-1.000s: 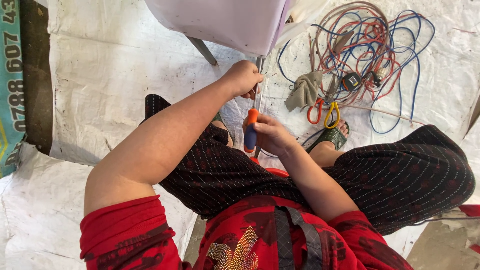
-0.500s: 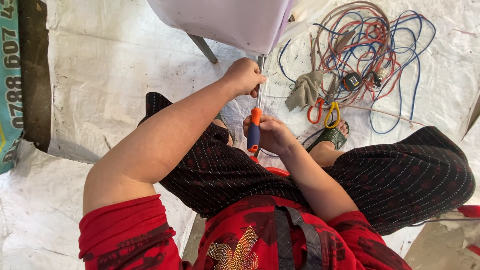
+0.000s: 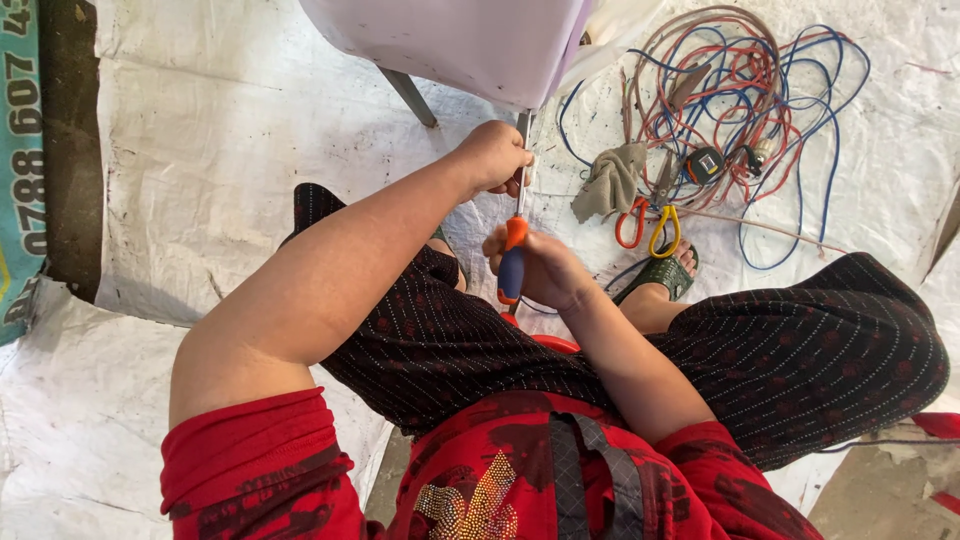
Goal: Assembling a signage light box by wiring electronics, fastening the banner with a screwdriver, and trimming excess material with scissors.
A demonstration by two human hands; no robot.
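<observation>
Left hand (image 3: pixel 492 158) closed in a fist near the screwdriver's tip, at the lower corner of the pale panel (image 3: pixel 470 45); whether those fingers pinch the shaft or something small beside it, cannot tell. Right hand (image 3: pixel 545 270) wrapped firmly round the orange-and-blue handle of the screwdriver (image 3: pixel 513 262), shaft running up and away toward the panel's corner, in the middle of the scene just above the lap.

Left of the hands: white sheeting (image 3: pixel 200 130) on the floor, a teal printed strip (image 3: pixel 20 150) at the far left edge. Centre: dark patterned trousers, red top nearest the camera. Right of the screwdriver: a grey rag (image 3: pixel 610 180), pliers with red and yellow grips (image 3: pixel 648 225) just beside it, a sandalled foot (image 3: pixel 665 272) below those, and farther off a tangle of red, blue and brown wires (image 3: pixel 760 120).

Screwdriver likely light and rigid, thin steel shaft smooth and apt to slip off the fastener; rubbery handle the sound place to hold, with a steadying pinch low on the shaft. Panel probably thin, somewhat flexible plastic, easily marked.
</observation>
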